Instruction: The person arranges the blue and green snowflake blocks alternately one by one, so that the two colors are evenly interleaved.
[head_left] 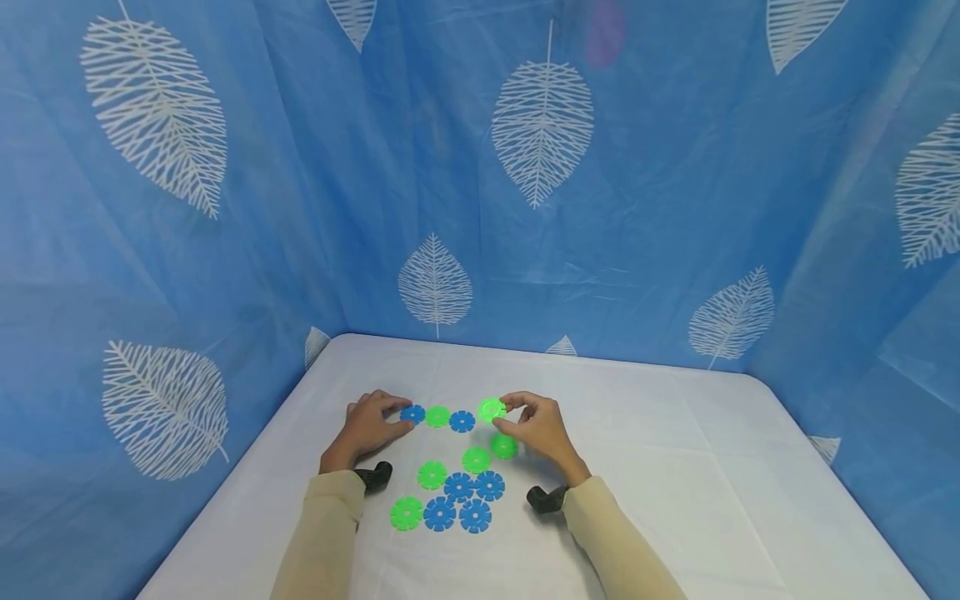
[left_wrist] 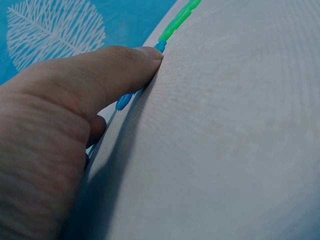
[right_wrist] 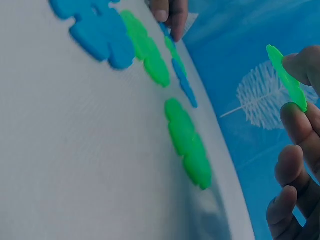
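Observation:
My left hand (head_left: 371, 427) has thumb and index finger at the edges of a blue notched disc (head_left: 412, 414), pinching it flat at the table. To its right a green notched disc (head_left: 437, 417) and another blue notched disc (head_left: 462, 422) continue the row. In the left wrist view the thumb partly hides the pinched disc. My right hand (head_left: 542, 427) pinches a bright green notched disc (right_wrist: 287, 77) between thumb and index finger. That disc is held up above the tabletop, tilted on edge in the right wrist view, past the row's right end.
Loose green discs (head_left: 476, 460) and several blue discs (head_left: 439, 513) lie nearer the front, some overlapping. One green disc (head_left: 504, 447) lies just below the right hand. The white table (head_left: 675, 467) is bordered by blue leaf-patterned curtains (head_left: 637, 250).

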